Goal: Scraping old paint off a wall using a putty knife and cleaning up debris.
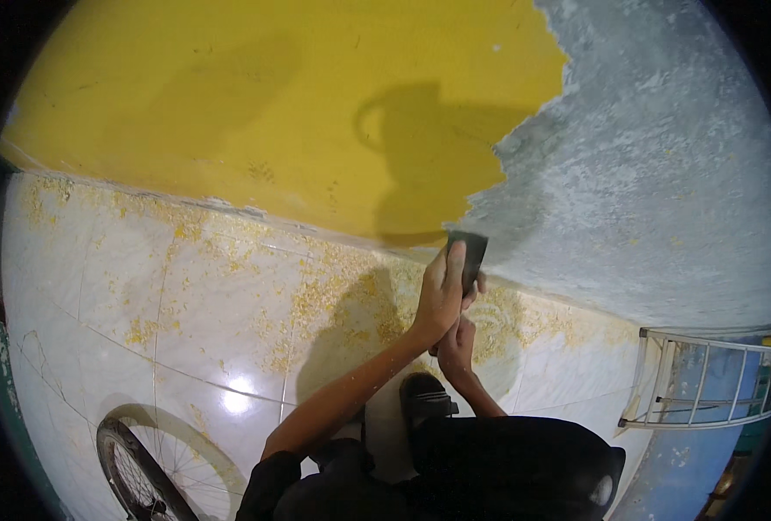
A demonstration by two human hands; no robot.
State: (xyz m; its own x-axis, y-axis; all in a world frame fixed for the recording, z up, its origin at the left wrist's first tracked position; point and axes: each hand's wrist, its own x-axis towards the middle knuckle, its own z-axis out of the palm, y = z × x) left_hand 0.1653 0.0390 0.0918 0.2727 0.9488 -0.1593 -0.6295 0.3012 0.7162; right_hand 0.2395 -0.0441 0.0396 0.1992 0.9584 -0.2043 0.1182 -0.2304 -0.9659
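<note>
A dark, flat-bladed scraper (472, 249) meets the low part of the wall, where yellow paint (316, 113) borders bared grey plaster (655, 156). My left hand (440, 298) is closed on it close behind the blade, its thumb lying along the dark face. Lower down, my right hand (458, 346) wraps the handle end, which is mostly hidden by the fingers. The paint's torn edge runs up and to the right from the blade.
Yellow paint flakes (342, 286) litter the white tiled floor (229, 347) along the wall's foot. A bicycle wheel (133, 469) stands at the lower left. On the right is a white metal rack (707, 382). My shoe (426, 397) is just below my hands.
</note>
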